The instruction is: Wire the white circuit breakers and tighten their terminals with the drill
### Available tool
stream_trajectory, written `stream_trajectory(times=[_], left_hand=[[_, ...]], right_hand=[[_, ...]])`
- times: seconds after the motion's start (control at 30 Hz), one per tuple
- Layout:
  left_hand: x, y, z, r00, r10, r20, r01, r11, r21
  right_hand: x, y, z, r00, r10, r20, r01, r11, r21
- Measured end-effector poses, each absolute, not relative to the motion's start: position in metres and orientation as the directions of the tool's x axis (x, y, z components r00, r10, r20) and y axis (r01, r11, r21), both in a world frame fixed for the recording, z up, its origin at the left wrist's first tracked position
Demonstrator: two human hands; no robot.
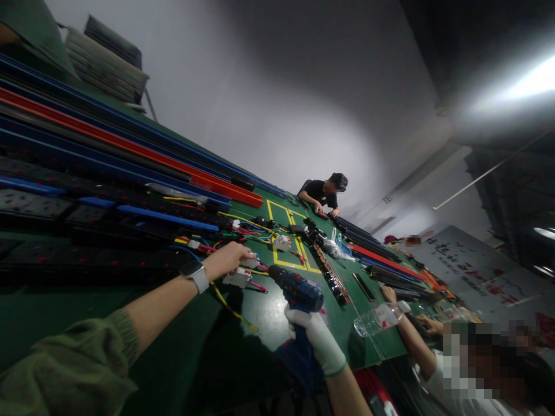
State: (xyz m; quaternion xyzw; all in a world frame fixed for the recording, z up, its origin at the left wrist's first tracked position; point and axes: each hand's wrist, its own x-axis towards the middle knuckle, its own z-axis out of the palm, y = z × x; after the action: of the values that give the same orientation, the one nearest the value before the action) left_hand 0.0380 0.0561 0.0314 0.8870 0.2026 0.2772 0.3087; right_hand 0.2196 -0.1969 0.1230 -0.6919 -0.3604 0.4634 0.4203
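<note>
My left hand (229,260), bare with a watch on the wrist, is closed around a small white component (249,261) with coloured wires at its end. Just below it lies a second white component (238,278) with red and yellow wires. My right hand (310,332), in a white glove, grips a blue cordless drill (301,292) by its handle. The drill's dark chuck points left towards the white parts. Another white component (282,243) sits on the yellow tape lines beyond my left hand.
Long black socket strips (87,257) and blue and orange rails (243,195) cover the left of the green table (269,341). A plastic bottle (377,320), a phone (363,287) and black parts (332,277) lie to the right. People work at the far end and right side.
</note>
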Motion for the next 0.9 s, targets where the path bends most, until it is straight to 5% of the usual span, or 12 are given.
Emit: stream_trajectory(times=[0.3, 0.9], left_hand=[[0.042, 0.063, 0.02, 0.782, 0.496, 0.377, 0.18, -0.759, 0.626], [0.042, 0.062, 0.023, 0.763, 0.531, 0.369, 0.192, -0.731, 0.654]], right_hand=[[0.228, -0.191, 0.123, 0.279, 0.864, -0.419, 0.135, -0.467, -0.874], [0.219, -0.198, 0.123, 0.316, 0.879, -0.358, 0.098, -0.406, -0.909]])
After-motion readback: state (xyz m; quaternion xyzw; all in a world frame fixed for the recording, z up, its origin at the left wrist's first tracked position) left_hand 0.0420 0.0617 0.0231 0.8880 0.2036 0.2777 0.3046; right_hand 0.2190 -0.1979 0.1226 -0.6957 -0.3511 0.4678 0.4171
